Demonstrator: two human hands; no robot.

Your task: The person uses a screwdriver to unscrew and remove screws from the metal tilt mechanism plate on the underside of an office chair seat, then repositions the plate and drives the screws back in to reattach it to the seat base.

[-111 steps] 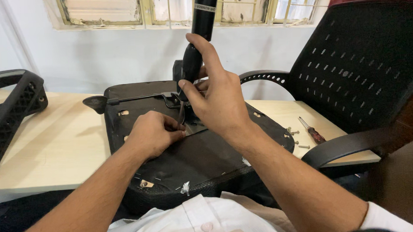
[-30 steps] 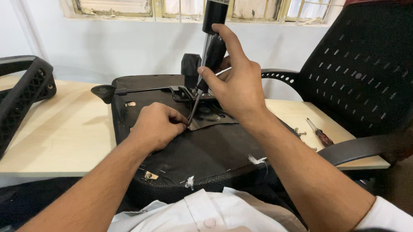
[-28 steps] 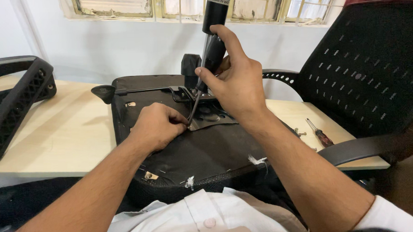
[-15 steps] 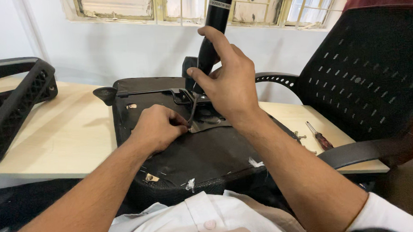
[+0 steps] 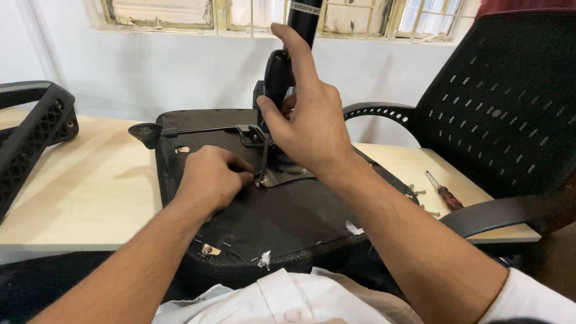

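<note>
Right hand grips the screwdriver upright on the seat's metal plate, left hand clenched beside it — tilt, and the tip could slip into those knuckles.

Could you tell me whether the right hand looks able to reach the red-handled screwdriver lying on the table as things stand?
Probably yes. The screwdriver lies in the open on the table, to the right of the upturned seat, with nothing over it. The right hand would first have to let go of the black tool handle.
</note>
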